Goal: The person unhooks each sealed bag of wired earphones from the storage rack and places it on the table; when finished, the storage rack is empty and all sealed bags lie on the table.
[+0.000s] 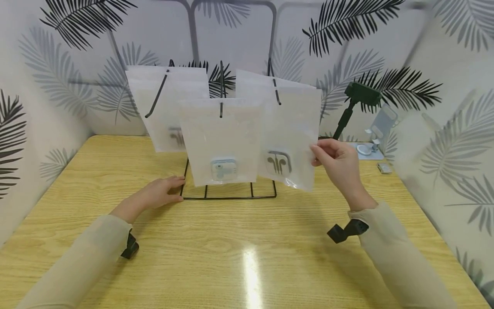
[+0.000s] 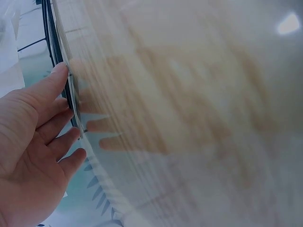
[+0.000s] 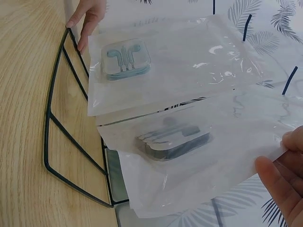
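A black wire display rack (image 1: pixel 227 198) stands on the wooden table with several white plastic pouches hanging from its hooks. My right hand (image 1: pixel 339 165) pinches the outer edge of the right pouch (image 1: pixel 293 128) between thumb and fingers; dark-looking wired earphones (image 1: pixel 279 163) in a case show through it. My left hand (image 1: pixel 158 192) rests at the front left corner of the rack's base, fingertips against the wire. The middle pouch (image 1: pixel 221 137) hangs in front with blue earphones (image 3: pixel 125 56) in a clear case. At the left hang more pouches (image 1: pixel 170 98), with earphones faintly visible.
At the back right stand a dark green stand (image 1: pixel 362 94) and a pale blue phone-like thing (image 1: pixel 384 121) on a holder. A small flat item (image 1: pixel 384 168) lies near the right table edge. A leaf-patterned curtain (image 1: pixel 444 128) surrounds the table (image 1: pixel 193 253).
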`<action>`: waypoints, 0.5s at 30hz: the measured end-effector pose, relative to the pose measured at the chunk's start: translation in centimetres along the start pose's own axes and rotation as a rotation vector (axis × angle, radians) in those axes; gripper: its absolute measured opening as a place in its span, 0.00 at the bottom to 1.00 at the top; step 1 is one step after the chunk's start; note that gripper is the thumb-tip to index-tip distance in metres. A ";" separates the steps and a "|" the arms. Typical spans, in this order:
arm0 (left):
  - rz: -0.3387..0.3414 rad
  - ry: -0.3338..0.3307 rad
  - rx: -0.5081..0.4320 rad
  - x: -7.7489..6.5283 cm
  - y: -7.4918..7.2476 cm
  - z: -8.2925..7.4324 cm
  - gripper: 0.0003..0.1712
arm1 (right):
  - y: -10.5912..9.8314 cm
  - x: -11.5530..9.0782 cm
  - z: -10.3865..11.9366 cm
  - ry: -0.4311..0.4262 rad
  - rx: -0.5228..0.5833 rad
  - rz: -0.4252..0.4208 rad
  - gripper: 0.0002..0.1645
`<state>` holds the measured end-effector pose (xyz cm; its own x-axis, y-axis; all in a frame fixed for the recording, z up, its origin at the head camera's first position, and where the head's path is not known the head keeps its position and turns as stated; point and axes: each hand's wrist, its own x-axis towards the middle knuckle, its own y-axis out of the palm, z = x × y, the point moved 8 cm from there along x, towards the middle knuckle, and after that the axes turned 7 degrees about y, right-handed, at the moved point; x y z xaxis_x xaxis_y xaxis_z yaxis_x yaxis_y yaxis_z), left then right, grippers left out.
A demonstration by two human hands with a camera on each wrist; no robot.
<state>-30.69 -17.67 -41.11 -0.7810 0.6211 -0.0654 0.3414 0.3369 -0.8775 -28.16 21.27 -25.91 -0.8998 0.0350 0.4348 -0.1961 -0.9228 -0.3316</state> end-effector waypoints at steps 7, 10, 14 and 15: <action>-0.004 0.003 0.011 -0.1 0.1 -0.3 0.35 | -0.6 -1.2 0.8 -0.047 -0.016 -0.010 0.07; -0.006 0.002 0.013 -0.1 0.1 -0.4 0.35 | -0.9 -1.7 1.2 -0.058 -0.031 -0.019 0.06; 0.002 0.002 0.015 -0.2 0.2 -0.5 0.35 | -1.4 -2.5 1.8 -0.082 -0.061 -0.025 0.04; 0.004 0.003 0.016 -0.2 0.3 -0.5 0.35 | -1.5 -2.6 1.9 -0.087 -0.065 -0.027 0.04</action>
<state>-30.16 -17.35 -41.07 -0.7784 0.6242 -0.0673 0.3357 0.3233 -0.8847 -24.76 21.86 -24.97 -0.8570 0.0238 0.5147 -0.2478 -0.8948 -0.3713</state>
